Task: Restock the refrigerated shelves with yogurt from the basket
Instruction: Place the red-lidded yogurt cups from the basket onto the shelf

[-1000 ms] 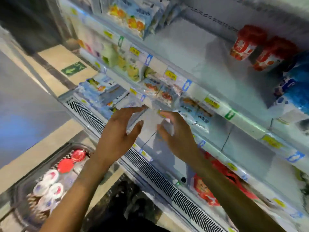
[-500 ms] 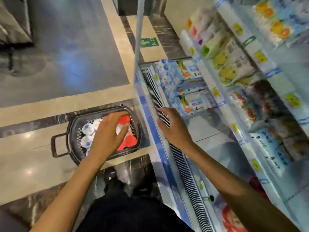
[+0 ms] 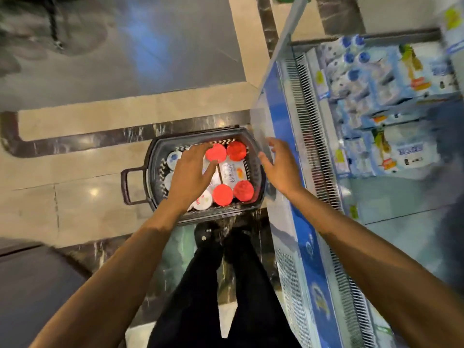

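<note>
A dark plastic basket (image 3: 150, 156) stands on the floor beside the fridge, filled with several yogurt cups with red lids (image 3: 222, 194) and white lids (image 3: 173, 156), plus a white carton (image 3: 231, 172). My left hand (image 3: 190, 177) hovers over the cups in the basket's middle, fingers spread, holding nothing. My right hand (image 3: 281, 169) is open above the basket's right rim, next to the fridge's glass front edge. The refrigerated shelf (image 3: 381, 192) at the right holds blue and white yogurt packs (image 3: 401, 71).
A slotted vent grille (image 3: 313, 136) and a blue strip run along the fridge's front. The basket's handle (image 3: 126, 187) sticks out to the left. My dark-trousered legs and shoes (image 3: 211, 232) stand just below the basket. Tiled floor lies to the left.
My view has tipped down from the shelves to the basket. Both hands came away from the shelf; the left now hangs over the cups and the right has moved to the basket's right rim.
</note>
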